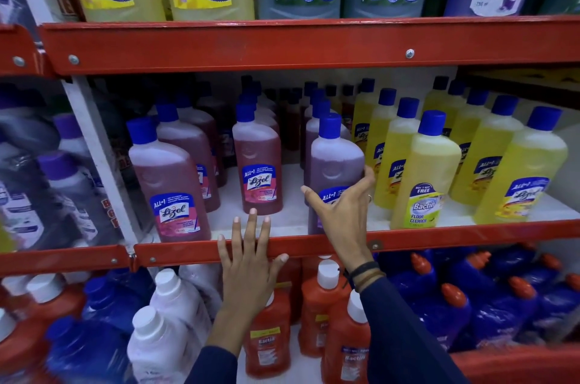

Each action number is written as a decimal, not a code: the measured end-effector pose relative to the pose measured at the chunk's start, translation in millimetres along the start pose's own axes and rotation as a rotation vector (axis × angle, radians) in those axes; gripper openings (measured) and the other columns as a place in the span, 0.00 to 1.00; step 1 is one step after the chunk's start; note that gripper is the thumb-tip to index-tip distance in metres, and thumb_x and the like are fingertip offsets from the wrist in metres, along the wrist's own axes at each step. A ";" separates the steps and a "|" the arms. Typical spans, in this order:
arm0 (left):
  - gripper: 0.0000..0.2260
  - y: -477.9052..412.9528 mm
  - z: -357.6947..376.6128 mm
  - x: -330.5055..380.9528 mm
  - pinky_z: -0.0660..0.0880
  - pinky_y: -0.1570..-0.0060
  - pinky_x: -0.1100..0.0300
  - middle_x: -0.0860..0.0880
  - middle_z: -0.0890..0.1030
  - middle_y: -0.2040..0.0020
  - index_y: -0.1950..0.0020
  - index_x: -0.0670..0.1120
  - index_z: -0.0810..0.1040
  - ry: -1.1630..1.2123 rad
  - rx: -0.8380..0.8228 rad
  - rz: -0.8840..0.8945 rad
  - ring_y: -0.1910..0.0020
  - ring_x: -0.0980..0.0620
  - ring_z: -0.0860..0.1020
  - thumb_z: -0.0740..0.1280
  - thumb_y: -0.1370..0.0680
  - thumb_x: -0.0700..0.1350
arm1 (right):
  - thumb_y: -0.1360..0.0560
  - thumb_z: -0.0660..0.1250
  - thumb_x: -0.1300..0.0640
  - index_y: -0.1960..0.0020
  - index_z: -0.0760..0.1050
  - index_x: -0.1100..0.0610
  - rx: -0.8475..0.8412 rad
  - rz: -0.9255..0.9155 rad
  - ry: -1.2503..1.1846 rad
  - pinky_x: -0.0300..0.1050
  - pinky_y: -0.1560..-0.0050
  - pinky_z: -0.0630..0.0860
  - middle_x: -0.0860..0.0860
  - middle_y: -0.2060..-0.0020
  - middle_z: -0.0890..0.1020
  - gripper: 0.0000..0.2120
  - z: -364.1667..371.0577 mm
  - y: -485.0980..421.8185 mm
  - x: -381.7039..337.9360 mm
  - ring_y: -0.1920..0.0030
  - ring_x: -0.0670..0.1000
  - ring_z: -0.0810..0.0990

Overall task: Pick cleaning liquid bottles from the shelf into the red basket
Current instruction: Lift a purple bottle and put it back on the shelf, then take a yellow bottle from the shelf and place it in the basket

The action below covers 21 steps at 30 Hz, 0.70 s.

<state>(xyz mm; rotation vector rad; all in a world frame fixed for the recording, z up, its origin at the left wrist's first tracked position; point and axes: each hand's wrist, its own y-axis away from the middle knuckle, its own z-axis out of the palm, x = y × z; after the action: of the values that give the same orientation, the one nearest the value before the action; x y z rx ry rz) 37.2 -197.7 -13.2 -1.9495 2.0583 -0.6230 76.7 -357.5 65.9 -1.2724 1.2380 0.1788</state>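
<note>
Fingers of your right hand point(342, 214) wrap the purple bottle point(334, 164); lift it straight, clear of the yellow bottle point(423, 176) beside it. Left hand point(248, 255) rests spread below.

Shelf rails point(282, 45) red. Middle shelf: pink bottles point(262, 164) with blue caps and blue-pink labels; one purple bottle point(334, 164), blue cap; yellow bottles point(489, 151), blue caps. Top shelf: yellow, green and purple bottles. Bottom shelf: orange bottles point(266, 339) with white caps, white bottles point(163, 349), blue bottles point(439, 308) with orange caps. Sleeves point(405, 336) dark navy.
</note>
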 end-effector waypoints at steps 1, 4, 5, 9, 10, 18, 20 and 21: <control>0.31 0.2 -0.4 0.1 0.50 0.35 0.35 0.42 0.64 0.25 0.26 0.48 0.58 0.005 0.000 0.000 0.27 0.41 0.54 0.46 0.24 0.64 | 0.37 0.79 0.44 0.29 0.53 0.58 -0.004 0.000 0.010 0.60 0.38 0.74 0.59 0.34 0.68 0.49 -0.9 1.1 -1.4 0.35 0.60 0.70; 0.31 2.1 -1.3 -0.6 0.51 0.34 0.36 0.43 0.63 0.25 0.26 0.48 0.59 0.014 0.005 0.007 0.26 0.41 0.56 0.44 0.23 0.65 | 0.36 0.77 0.40 0.28 0.53 0.57 -0.033 -0.026 0.049 0.60 0.38 0.75 0.58 0.32 0.67 0.49 -7.5 5.8 -4.5 0.33 0.60 0.69; 0.31 3.1 -1.4 -1.5 0.52 0.33 0.37 0.44 0.63 0.25 0.26 0.49 0.59 0.028 0.012 0.009 0.26 0.41 0.57 0.44 0.23 0.65 | 0.36 0.75 0.37 0.28 0.53 0.56 -0.035 -0.046 0.073 0.58 0.38 0.75 0.58 0.32 0.67 0.49 -12.9 7.6 -3.6 0.33 0.58 0.69; 0.32 5.5 -2.0 -5.1 0.52 0.30 0.36 0.48 0.61 0.24 0.26 0.51 0.60 0.092 0.036 -0.005 0.24 0.43 0.55 0.42 0.24 0.67 | 0.35 0.72 0.35 0.32 0.59 0.52 0.140 -0.128 -0.025 0.41 0.39 0.71 0.49 0.40 0.71 0.40 -52.6 6.1 17.7 0.41 0.47 0.71; 0.33 5.4 -2.6 -3.6 0.50 0.30 0.36 0.48 0.60 0.23 0.26 0.51 0.61 0.106 0.039 -0.018 0.24 0.42 0.53 0.42 0.25 0.67 | 0.34 0.73 0.38 0.33 0.61 0.53 0.220 -0.146 -0.072 0.38 0.39 0.69 0.47 0.42 0.70 0.38 -64.9 2.8 26.5 0.42 0.46 0.71; 0.37 0.4 -4.1 47.6 0.32 0.31 0.42 0.48 0.51 0.22 0.25 0.52 0.57 0.239 -0.013 -0.038 0.24 0.44 0.38 0.41 0.29 0.69 | 0.40 0.76 0.37 0.26 0.46 0.53 0.157 0.042 0.182 0.66 0.34 0.69 0.61 0.28 0.60 0.56 -106.0 -42.0 82.5 0.29 0.64 0.64; 0.37 -0.9 -3.3 51.8 0.33 0.30 0.40 0.48 0.54 0.22 0.25 0.53 0.58 0.240 -0.008 -0.064 0.24 0.44 0.41 0.41 0.30 0.69 | 0.40 0.78 0.41 0.25 0.44 0.51 0.095 0.029 0.241 0.63 0.40 0.74 0.62 0.28 0.62 0.57 -103.2 -43.5 83.1 0.33 0.65 0.69; 0.37 -1.0 -3.1 51.5 0.35 0.30 0.38 0.48 0.56 0.23 0.25 0.53 0.59 0.237 -0.003 -0.069 0.23 0.43 0.43 0.41 0.30 0.69 | 0.40 0.79 0.44 0.25 0.44 0.50 0.099 0.022 0.257 0.62 0.43 0.77 0.61 0.29 0.63 0.57 -102.1 -44.6 83.5 0.34 0.65 0.70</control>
<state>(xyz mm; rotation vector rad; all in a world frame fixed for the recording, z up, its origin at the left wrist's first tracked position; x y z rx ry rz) 32.5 -248.3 -4.1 -2.0418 2.1318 -0.9064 81.2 -495.7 49.7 -1.2222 1.4619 -0.0314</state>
